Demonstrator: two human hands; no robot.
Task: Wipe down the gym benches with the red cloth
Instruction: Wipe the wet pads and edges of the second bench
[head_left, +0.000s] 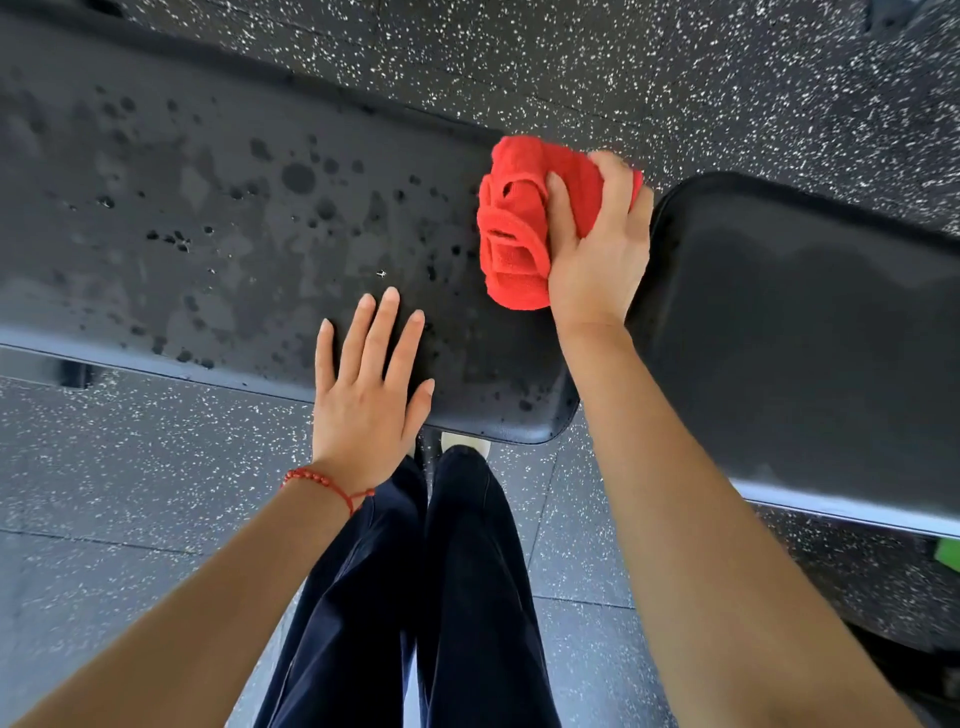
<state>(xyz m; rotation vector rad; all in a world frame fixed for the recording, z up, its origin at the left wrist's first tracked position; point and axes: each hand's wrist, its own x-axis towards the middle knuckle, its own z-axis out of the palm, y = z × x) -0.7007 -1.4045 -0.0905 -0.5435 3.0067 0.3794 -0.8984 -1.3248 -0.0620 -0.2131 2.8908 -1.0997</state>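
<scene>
- Head view: red cloth sits bunched on the right end of the long black bench pad, near its far edge, just beside the gap to the second pad.
- Right hand grips the cloth from its right side: thumb curled over the top folds, fingers wrapped round the far side and mostly hidden behind the cloth. The bulk of the cloth sticks out left of the hand.
- Left hand lies flat, palm down, on the near edge of the same pad, fingers straight and slightly spread, thumb out to the right. It holds nothing and is well apart from the cloth.
- Long pad surface is covered in dark wet droplets and smears, densest across the middle.
- Second bench pad to the right looks mostly dry with faint smears; the right forearm crosses its left corner.
- Red beaded bracelet on the left wrist.
- Dark trousers and one pale shoe toe below the pad, on speckled rubber floor.
</scene>
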